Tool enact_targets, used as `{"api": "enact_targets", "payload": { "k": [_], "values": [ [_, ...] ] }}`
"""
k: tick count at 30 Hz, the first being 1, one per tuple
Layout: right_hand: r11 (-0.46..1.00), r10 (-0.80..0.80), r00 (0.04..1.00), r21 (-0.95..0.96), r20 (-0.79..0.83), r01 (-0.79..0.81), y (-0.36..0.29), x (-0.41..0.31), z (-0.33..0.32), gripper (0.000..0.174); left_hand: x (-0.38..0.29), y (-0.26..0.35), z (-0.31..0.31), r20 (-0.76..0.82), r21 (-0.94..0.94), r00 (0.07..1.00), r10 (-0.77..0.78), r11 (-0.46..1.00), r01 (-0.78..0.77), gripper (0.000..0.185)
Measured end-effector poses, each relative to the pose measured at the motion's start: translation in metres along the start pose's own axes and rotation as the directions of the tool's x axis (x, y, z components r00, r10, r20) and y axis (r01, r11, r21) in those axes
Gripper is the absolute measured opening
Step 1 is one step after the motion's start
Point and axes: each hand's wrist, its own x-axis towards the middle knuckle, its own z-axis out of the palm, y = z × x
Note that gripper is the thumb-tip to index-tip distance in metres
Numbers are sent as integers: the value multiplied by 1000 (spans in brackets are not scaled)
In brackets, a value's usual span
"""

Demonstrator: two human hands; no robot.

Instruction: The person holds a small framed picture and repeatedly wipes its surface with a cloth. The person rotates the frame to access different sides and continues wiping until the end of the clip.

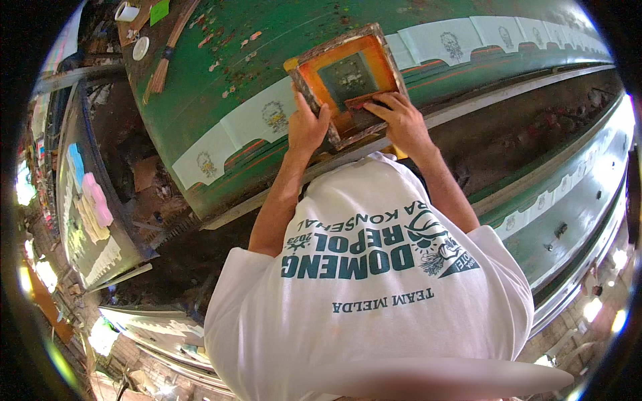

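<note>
A wood-framed printing screen (335, 123) rests over a row of pale fabric pieces (246, 118) on a green table (180, 125). Orange and yellow stain surrounds the grey-green mesh (349, 77) in its middle. My left hand (307, 125) grips the frame's left side, thumb on top. Inside the frame, near its right edge, my right hand (401, 120) has its fingers on a reddish-brown squeegee (370, 99). Part of the squeegee is hidden by those fingers. Fabric left of the screen bears a dark printed figure with yellow marks (274, 118); directly under the screen the cloth is covered.
More printed fabric (451, 42) runs along the table to the right. A metal rail (501, 97) edges the table near my body. A bundled stick broom (168, 55), a white lid (141, 48) and a tape roll (127, 11) lie at the far left. Another long table (567, 215) stands at right.
</note>
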Motion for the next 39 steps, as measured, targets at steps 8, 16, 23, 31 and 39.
{"api": "enact_targets", "payload": {
  "k": [8,16,23,31,39],
  "values": [
    [994,-105,991,45,84,102,75,10,-27,66,31,11,48,-10,27,998,-63,998,63,97],
    [977,-197,977,101,81,188,72,18,-28,54,28,0,48,-24,-106,999,-23,994,20,105],
    [978,-208,948,70,242,197,76,68,-34,43,29,9,51,-131,62,991,-20,998,29,82],
    [990,-140,983,26,116,138,85,139,-16,45,28,18,45,-25,36,997,-67,997,68,95],
    [991,-131,965,26,227,128,65,45,-32,49,27,25,39,48,77,996,-81,994,77,102]
  ]
}}
